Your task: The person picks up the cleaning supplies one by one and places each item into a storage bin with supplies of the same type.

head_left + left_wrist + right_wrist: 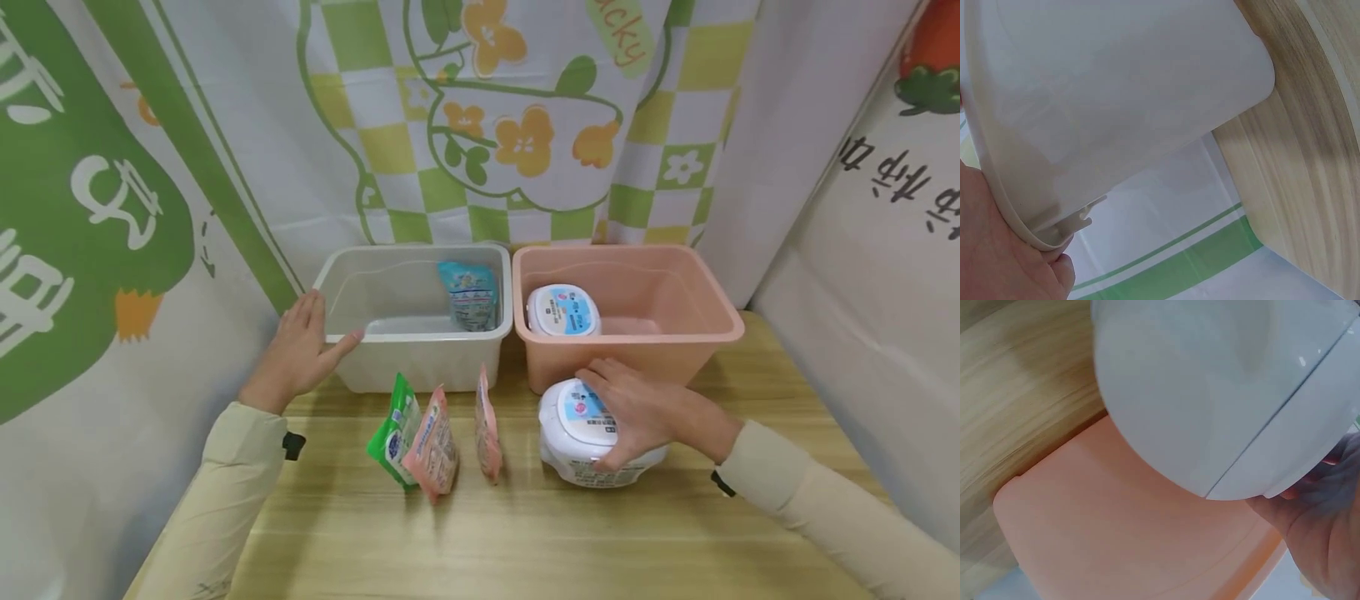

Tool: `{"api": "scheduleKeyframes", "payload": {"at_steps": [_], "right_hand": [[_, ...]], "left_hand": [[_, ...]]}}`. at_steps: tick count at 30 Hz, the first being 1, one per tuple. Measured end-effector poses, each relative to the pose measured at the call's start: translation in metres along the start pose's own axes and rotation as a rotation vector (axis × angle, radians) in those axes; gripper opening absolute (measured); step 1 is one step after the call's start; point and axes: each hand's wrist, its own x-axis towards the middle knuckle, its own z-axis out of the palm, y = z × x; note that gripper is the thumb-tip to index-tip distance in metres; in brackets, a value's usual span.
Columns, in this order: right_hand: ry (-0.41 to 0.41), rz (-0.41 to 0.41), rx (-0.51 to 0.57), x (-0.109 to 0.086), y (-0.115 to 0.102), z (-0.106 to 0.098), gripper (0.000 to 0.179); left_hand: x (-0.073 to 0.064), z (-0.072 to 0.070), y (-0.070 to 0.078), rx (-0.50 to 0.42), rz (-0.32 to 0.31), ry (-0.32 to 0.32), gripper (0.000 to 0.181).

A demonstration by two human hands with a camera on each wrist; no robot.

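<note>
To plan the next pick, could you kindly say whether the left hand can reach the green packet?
Probably yes: the left hand holds the grey bin, but nothing visible blocks its way to the green packet.

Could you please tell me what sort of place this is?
Probably a small indoor sorting corner: printed fabric hangs behind a wood-look table, which bears a grey bin and a pink bin.

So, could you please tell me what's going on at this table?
A person's right hand grips a white tub in front of the pink bin, inside which a similar tub sits. Their left hand grips the grey bin, which contains a blue pouch. One green packet and two pink packets stand on the table.
</note>
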Motion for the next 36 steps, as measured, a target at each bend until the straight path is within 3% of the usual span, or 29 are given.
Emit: {"api": "scheduleKeyframes", "payload": {"at_steps": [16,36], "right_hand": [[0.017,-0.032,-0.015,-0.006,-0.007,0.000,0.118],[0.019,-0.036,-0.061,-0.019,-0.006,-0.043,0.121]], "left_hand": [[-0.002,0.006,0.001,-0.002,0.000,-0.022,0.107],[0.000,0.001,0.000,0.006,-0.005,0.001,0.107]]}}
